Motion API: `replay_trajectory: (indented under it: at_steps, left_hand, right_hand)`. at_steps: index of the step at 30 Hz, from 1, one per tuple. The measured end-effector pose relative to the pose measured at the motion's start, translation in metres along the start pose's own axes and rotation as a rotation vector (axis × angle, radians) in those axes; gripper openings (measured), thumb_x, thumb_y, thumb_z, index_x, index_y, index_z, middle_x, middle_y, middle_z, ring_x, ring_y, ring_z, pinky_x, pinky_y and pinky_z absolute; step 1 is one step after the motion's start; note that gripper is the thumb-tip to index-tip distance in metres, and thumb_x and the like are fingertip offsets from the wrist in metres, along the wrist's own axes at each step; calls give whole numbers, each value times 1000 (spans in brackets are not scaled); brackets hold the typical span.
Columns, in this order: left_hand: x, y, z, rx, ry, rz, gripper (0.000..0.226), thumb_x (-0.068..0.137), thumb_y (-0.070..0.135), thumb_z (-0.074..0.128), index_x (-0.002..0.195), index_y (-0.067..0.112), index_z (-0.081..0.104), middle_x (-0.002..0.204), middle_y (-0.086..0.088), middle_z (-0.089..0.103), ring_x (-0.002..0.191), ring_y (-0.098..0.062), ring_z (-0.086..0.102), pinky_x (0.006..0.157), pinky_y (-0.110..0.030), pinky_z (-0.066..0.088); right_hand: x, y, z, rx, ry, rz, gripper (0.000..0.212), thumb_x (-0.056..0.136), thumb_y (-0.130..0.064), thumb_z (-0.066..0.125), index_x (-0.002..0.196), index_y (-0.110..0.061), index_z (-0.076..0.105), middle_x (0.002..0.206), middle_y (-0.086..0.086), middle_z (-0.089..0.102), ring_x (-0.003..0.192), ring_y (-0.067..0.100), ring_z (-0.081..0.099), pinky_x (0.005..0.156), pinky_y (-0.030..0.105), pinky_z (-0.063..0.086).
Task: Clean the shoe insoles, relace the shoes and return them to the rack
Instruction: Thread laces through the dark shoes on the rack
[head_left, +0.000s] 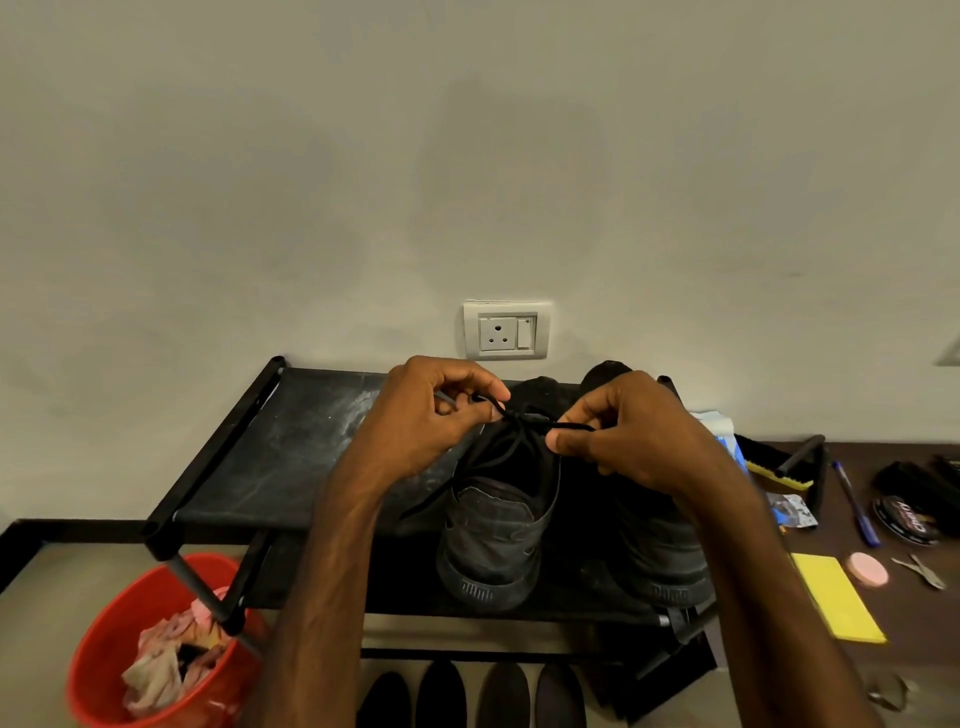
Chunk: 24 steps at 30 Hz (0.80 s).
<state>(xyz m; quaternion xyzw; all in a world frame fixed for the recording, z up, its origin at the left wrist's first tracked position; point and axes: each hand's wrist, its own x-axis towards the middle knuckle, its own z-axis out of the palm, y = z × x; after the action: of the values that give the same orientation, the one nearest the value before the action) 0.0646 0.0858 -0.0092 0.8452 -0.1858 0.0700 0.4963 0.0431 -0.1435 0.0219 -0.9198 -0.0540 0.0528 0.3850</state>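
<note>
While left hand (434, 415) and right hand (628, 439) pinch the lace (569, 426), rags (156, 667) in red bucket (96, 649).

- Your left hand (431, 421) sits just left of the knot (521, 415), fingers curled, pinching one end of the lace (571, 426).
- Your right hand (631, 439) sits just right of that knot, thumb and forefinger pinching the other end.
- Both forearms reach in from below the knot, bare, angling toward each other.
</note>
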Motion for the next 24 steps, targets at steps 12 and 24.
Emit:
replay_trajectory:
  at_steps: [12, 24]
  left_hand:
    - [0, 1, 1, 267, 96, 106, 16, 85, 21, 80, 94, 34, 81, 78, 14, 70, 65, -17, 56, 62, -24, 49]
    - [2, 1, 5, 111, -75, 29, 12, 92, 20, 73, 97, 28, 81, 90, 20, 75, 84, 2, 66, 74, -12, 48]
  right_hand:
    - [-6, 0, -11, -71, -47, -16, 9, 82, -26, 85, 75, -22, 80, 68, -4, 73, 62, 4, 66, 67, 28, 56]
    - [1, -2, -2, -75, 31, -52, 10, 82, -35, 85, 77, -27, 82, 67, -10, 74, 69, 9, 70, 72, 30, 60]
